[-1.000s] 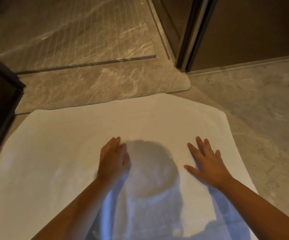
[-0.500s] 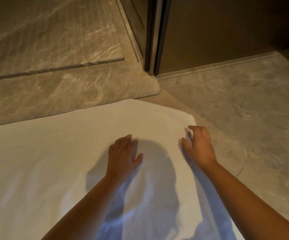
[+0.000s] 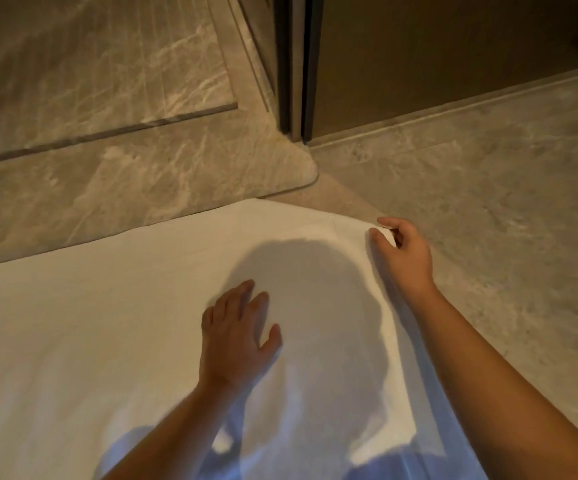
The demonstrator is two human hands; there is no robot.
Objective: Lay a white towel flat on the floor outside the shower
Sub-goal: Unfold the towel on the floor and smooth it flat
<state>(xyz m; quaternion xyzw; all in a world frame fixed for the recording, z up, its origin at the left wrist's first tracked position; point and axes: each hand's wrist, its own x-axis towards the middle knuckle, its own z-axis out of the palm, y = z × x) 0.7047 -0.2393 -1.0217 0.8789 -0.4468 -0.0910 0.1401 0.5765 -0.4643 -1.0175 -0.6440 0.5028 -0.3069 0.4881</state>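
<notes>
Two hands on the white towel (image 3: pixel 114 327), which we see spread flat on the floor (image 3: pixel 488 209), just short of the raised marble threshold (image 3: pixel 135 192) at the shower entrance. Towel's far edge runs roughly parallel to that threshold, very close to it, though we can't tell if they touch. Towel fills most of the lower frame and runs off the left and bottom edges.

Left hand (image 3: pixel 235 337): palm down, fingers spread apart, pressed flat on the cloth near the middle; grip apart, holding nothing.

Right hand (image 3: pixel 402 251): at the far right corner of the towel, thumb and forefinger closed together on the corner fabric, a small fold of white showing between them. Remaining fingers curled. That corner looks slightly lifted off the floor.

We see a head-shaped shadow lying on the towel between the two hands. Dark door frame (image 3: pixel 294 64) stands upright at the threshold's right end, with a brown wall panel (image 3: pixel 436 53) to its right. Grey stone floor to the right of the towel.
</notes>
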